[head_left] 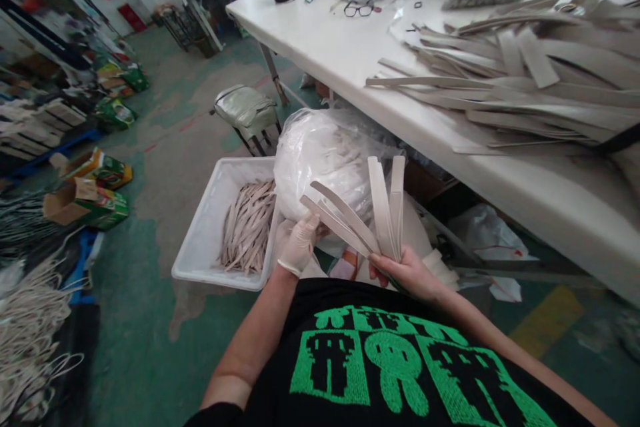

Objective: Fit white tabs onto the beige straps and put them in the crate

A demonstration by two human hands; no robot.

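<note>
Both my hands are in front of my chest, holding a fanned bundle of flat beige strips (360, 220), possibly card or stiff fabric. My left hand (299, 245) wears a white disposable glove and pinches the strips' lower ends. My right hand (407, 273) is bare and grips the bundle from below. Just beyond my left hand stands a white plastic crate (200, 227) full of similar narrow strips. A clear plastic bag of pale material (320, 167) bulges behind the bundle.
A long white table (320, 47) runs along the right, with a large pile of beige strips (520, 80), glasses and bags on it. A padded stool (247, 110) stands beyond the crate. Printed cardboard boxes (87, 203) and white cords (30, 340) lie on the left.
</note>
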